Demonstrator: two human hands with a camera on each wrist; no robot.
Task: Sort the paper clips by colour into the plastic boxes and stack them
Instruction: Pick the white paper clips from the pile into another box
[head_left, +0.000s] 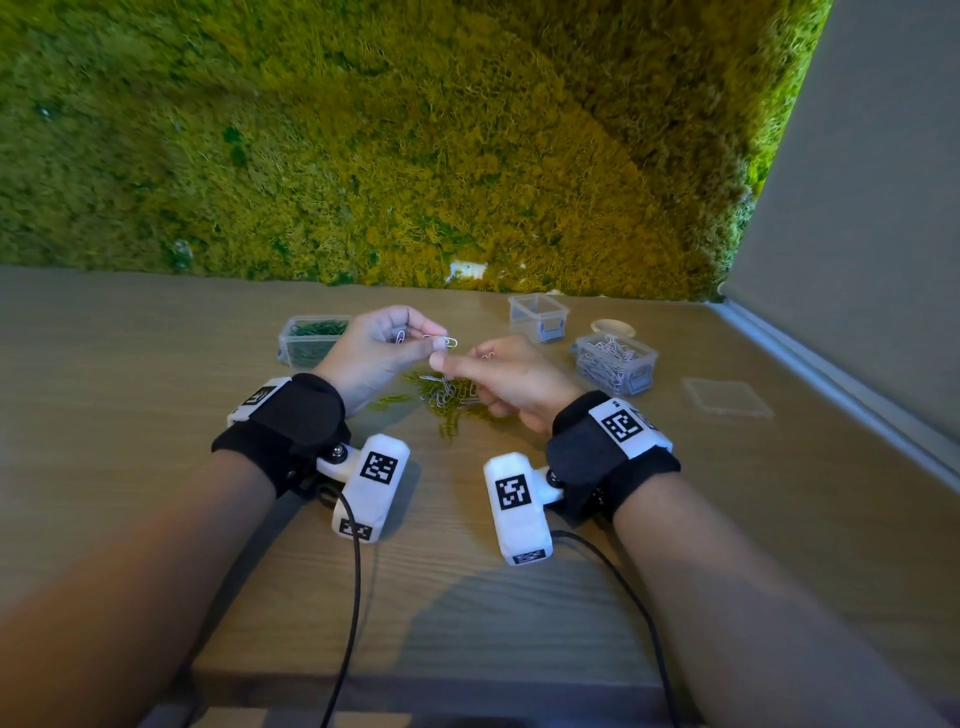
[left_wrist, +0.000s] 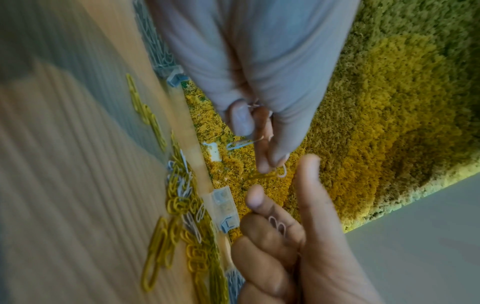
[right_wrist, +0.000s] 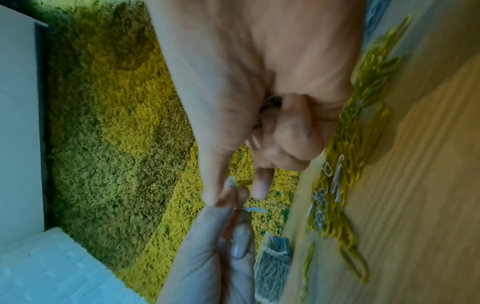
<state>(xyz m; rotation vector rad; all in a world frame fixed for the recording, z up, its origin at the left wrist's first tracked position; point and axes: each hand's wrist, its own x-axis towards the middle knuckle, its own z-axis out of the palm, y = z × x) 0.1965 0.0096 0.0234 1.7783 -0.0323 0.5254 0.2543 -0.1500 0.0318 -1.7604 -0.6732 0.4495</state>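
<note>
My left hand (head_left: 434, 340) is raised above the table and pinches white paper clips (head_left: 447, 342), one sticking out past its fingertips (left_wrist: 240, 144). My right hand (head_left: 441, 362) meets it fingertip to fingertip and pinches a clip (right_wrist: 231, 183) there. More white clips (left_wrist: 276, 223) lie in its curled fingers. Below both hands a mixed pile of yellow-green and white clips (head_left: 452, 395) lies on the wooden table (head_left: 156, 415). A box of green clips (head_left: 306, 338) stands at the left, an empty clear box (head_left: 537, 317) behind, and a box of white clips (head_left: 615, 361) at the right.
A clear lid (head_left: 727, 397) lies flat to the right of the white-clip box. A small round object (head_left: 613, 327) sits behind that box. A moss wall (head_left: 415, 156) closes the table's far edge and a grey wall (head_left: 857, 234) the right side.
</note>
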